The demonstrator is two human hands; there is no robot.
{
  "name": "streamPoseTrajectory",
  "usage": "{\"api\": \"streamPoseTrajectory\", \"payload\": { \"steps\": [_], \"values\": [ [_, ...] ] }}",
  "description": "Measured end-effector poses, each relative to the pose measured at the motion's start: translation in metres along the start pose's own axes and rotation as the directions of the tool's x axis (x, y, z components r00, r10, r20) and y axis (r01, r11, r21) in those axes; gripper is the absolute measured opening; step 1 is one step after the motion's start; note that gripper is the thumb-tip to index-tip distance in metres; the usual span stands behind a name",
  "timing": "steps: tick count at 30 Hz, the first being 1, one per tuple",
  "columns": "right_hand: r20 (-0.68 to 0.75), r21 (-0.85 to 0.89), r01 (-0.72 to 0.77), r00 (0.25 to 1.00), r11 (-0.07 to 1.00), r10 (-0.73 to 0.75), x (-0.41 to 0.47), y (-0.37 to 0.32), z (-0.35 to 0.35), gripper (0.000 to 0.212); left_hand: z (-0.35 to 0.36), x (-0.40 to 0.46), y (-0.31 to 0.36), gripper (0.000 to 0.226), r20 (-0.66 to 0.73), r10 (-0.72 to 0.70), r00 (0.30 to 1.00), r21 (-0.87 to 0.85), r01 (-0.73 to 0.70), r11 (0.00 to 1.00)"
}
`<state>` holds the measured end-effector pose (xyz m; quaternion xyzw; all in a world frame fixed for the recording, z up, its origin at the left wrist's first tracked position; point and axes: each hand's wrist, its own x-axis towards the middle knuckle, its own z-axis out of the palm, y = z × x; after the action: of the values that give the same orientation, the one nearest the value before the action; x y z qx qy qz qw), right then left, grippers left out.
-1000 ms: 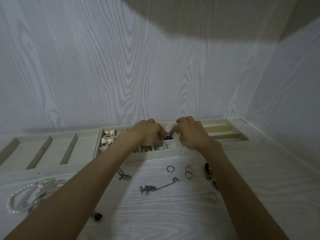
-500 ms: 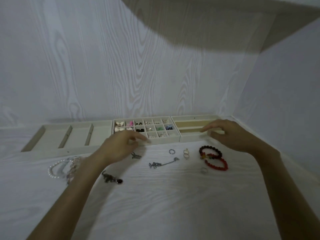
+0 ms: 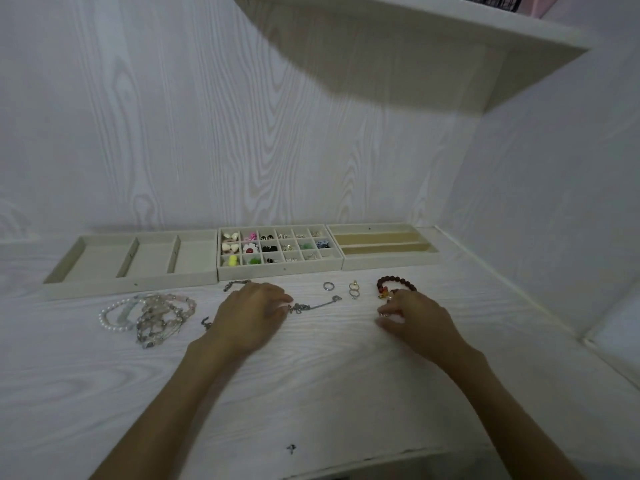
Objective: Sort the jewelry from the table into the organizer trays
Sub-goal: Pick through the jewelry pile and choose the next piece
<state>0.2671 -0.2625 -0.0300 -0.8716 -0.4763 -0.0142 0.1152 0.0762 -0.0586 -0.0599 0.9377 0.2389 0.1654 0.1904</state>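
Note:
Three beige organizer trays stand along the wall: a wide three-part tray, a grid tray holding earrings and charms, and a long-slot tray. My left hand lies flat on the table, its fingertips touching the end of a silver chain. My right hand is curled, with thumb and forefinger pinching a small pale ring. It partly covers the dark red bead bracelet. A silver ring and two gold rings lie between my hands.
A heap of pearl and bead bracelets lies at the left. Another chain sits in front of the grid tray, and a small pendant by my left wrist. A tiny dark piece lies near the table's front edge. A shelf hangs overhead.
Both hands have drawn back from the grid tray to the table. The left now touches the silver chain, and the right has come down onto the small ring by the red bracelets.

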Motion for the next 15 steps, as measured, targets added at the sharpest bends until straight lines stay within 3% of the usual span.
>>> {"api": "streamPoseTrajectory", "payload": {
  "steps": [5,10,13,15],
  "values": [
    [-0.011,-0.048,0.001,1.000,0.999,-0.001,0.005,-0.006,0.005,0.024,-0.004,0.001,0.000,0.028,0.038,-0.032,0.999,0.006,0.032,0.999],
    [0.056,-0.143,0.006,0.998,0.990,0.002,0.012,-0.014,-0.006,0.048,-0.015,0.010,0.004,0.029,0.093,-0.064,0.994,0.099,0.055,0.994],
    [0.086,-0.028,-0.028,0.996,0.999,0.031,0.016,-0.018,-0.017,0.047,-0.024,0.021,0.003,0.029,0.180,-0.071,0.981,0.108,0.052,0.993],
    [0.046,0.111,-0.031,0.999,0.993,0.026,0.019,-0.021,-0.019,0.034,-0.029,0.027,-0.001,0.029,0.235,-0.075,0.969,0.047,0.066,0.997]
  ]
}}
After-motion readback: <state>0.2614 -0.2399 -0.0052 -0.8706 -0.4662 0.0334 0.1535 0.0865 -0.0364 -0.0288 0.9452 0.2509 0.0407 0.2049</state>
